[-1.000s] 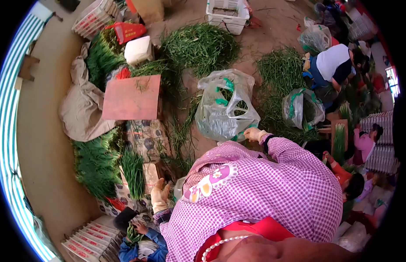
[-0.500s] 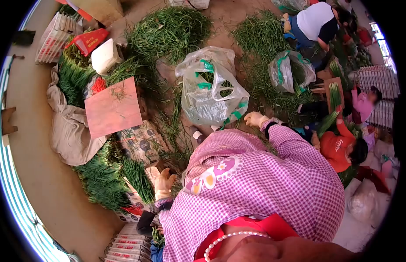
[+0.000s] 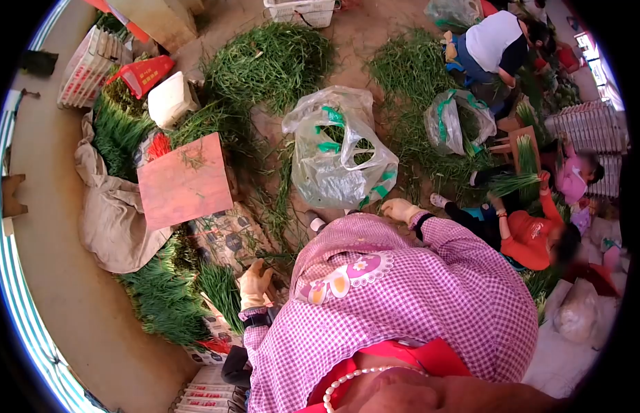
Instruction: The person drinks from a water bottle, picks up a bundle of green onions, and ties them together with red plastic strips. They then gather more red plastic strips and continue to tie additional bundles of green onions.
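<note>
Our left hand [image 3: 253, 283] hangs open by limp, light chives [image 3: 220, 297], probably best gripped mid-bundle; our right hand [image 3: 401, 208], closure unclear, lies beside the flimsy plastic bag [image 3: 334, 175].

Daylight falls on a packed-earth floor [image 3: 375, 48] strewn with green stalks [image 3: 265, 58]; a pale concrete strip [image 3: 51, 275] runs down the left beside blue-striped sheeting [image 3: 5, 227], a white crate [image 3: 301, 10] at the far edge.

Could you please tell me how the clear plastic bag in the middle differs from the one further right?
The middle bag is larger and stands mostly on bare ground, near the right hand. The right-side bag is smaller and sits among scattered greens, beside a crouching person. Both are clear, with green strips showing.
</note>
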Tool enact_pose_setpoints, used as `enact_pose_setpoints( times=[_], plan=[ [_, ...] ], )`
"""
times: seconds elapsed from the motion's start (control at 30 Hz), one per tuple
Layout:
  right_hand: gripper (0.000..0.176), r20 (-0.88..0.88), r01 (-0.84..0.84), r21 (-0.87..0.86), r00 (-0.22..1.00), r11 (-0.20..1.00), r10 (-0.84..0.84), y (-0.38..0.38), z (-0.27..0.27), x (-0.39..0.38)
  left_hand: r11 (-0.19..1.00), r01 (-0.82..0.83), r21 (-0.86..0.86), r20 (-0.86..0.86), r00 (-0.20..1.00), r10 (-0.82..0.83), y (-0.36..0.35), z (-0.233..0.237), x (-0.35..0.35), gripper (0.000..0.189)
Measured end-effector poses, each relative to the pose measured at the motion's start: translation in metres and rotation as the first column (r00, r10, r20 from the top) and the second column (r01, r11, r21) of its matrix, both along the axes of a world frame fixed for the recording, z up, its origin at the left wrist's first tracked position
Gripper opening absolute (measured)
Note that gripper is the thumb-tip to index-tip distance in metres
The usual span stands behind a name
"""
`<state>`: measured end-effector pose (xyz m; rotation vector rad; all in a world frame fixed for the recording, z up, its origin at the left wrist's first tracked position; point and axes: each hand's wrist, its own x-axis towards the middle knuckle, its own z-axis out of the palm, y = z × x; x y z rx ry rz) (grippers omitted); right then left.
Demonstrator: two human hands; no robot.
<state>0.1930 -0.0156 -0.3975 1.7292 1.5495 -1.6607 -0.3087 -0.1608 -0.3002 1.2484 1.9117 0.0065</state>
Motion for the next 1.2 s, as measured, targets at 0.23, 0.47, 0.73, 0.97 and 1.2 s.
enact_pose_setpoints(
  times=[0.23,0.47,0.73,0.97,1.2],
  plan=[
    [0.03,0.213,-0.464,0.367,0.886,0.806,0.413,0.079,-0.059,-0.024,0.969,-0.128,-0.212,0.156,0.974,0.163,-0.04,-0.052,0.018,0.057],
    [0.049,0.413,-0.617,0.264,0.767,0.741,0.492,0.138,-0.147,-0.039,0.915,-0.239,-0.324,0.194,0.93,0.312,-0.06,-0.096,0.055,0.05],
    [0.033,0.318,-0.686,-0.098,0.665,0.721,0.676,0.155,-0.199,-0.055,0.886,-0.171,-0.431,0.112,0.964,0.241,-0.037,-0.095,0.079,0.05],
    [0.026,-0.484,0.377,-0.328,0.72,0.866,-0.497,0.145,-0.13,-0.018,0.974,0.153,-0.17,0.168,0.978,-0.125,0.057,-0.13,0.1,0.046],
    [0.027,-0.628,0.478,-0.354,0.515,0.804,-0.583,0.138,-0.044,-0.019,0.977,0.163,0.139,0.428,0.879,-0.208,0.215,-0.155,0.217,0.052]
  ],
)
